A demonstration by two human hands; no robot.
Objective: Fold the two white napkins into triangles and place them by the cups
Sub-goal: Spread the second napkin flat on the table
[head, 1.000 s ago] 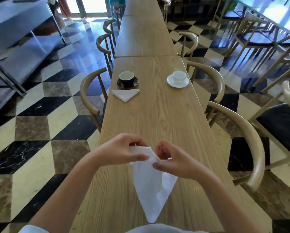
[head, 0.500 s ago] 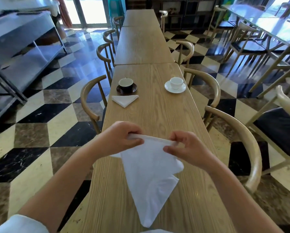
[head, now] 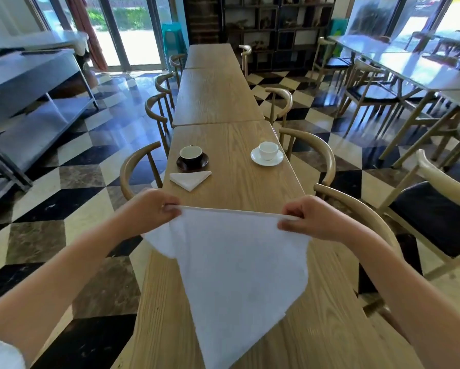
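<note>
- A long wooden table (head: pixel 223 182) runs away from the camera; more tabletops (head: pixel 214 99) like it butt against its far end.
- Curved-back wooden chairs (head: pixel 139 169) stand along both sides of that table.
- The floor (head: pixel 63 187) round the table is checkered in black, cream and brown.
- Left of the table stands a grey metal shelf unit (head: pixel 29 102).
- Right of the table is a glossy-topped table (head: pixel 410 67).
- Beyond the table's far end stands a dark shelf unit (head: pixel 277 30).

Matt white cloth napkin (head: pixel 237 265), grained matt wooden table (head: pixel 239 179), glossy marble floor (head: pixel 63 198).
</note>
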